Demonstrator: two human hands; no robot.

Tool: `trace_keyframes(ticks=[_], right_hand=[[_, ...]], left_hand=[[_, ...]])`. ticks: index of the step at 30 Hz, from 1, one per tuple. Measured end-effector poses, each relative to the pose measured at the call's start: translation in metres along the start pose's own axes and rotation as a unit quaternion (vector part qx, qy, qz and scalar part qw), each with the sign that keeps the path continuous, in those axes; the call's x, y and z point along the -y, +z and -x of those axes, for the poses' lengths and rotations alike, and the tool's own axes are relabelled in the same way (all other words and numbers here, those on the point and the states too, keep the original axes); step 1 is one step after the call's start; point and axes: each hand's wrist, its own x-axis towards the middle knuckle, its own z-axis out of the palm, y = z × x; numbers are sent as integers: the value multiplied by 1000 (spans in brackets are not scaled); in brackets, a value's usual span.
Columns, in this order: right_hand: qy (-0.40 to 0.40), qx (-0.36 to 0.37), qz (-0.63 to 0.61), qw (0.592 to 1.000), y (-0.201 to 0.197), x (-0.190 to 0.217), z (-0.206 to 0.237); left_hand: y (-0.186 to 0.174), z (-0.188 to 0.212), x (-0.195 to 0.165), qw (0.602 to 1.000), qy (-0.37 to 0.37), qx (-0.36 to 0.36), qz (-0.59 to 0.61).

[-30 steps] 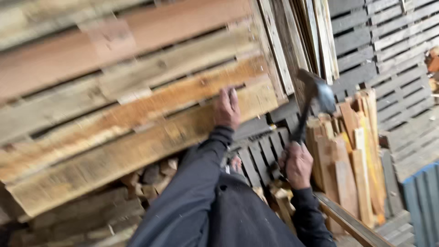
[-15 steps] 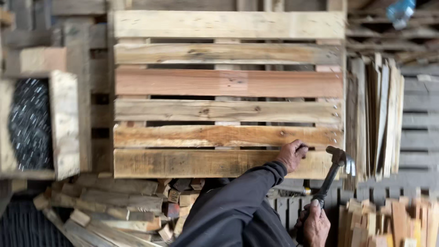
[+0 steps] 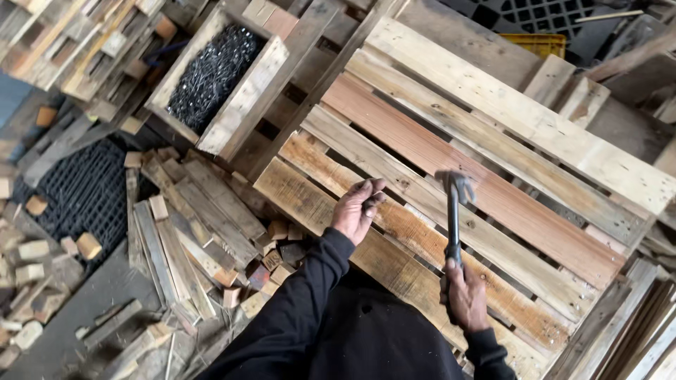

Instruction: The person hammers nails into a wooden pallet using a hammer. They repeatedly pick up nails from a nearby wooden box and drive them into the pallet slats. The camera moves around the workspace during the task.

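Hammer raised over a pallet board

Hammer [image 3: 454,211] stands at centre right of the frame, its head lifted above the wooden pallet [image 3: 507,112]. The right hand [image 3: 465,295] is closed around the handle's end, probably for swing. The left hand [image 3: 358,208] rests on a plank with fingers pinched together, perhaps steadying a nail. A crate of nails [image 3: 211,70] sits at upper left.

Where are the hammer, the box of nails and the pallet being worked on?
hammer [image 3: 453,218], head view, on the dark handle below the head.
box of nails [image 3: 211,70], head view, on the dark nails inside.
pallet [image 3: 507,116], head view, on a pale upper board.
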Motion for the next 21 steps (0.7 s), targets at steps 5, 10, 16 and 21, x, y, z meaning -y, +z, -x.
trace_keyframes(ticks=[5,10,16,21], right_hand=[[-124,21,-11,992,16,74,-59],[-124,20,-29,992,46,109,-125],[28,-17,60,998,72,120,-165],[84,-74,96,989,95,123,-163]], left_hand=[[-26,11,-2,995,-7,-74,69],[-27,-45,-42,987,45,-148,-39],[-22,-219,-132,893,297,-123,-316],[-19,-343,-165,785,369,-92,-489]])
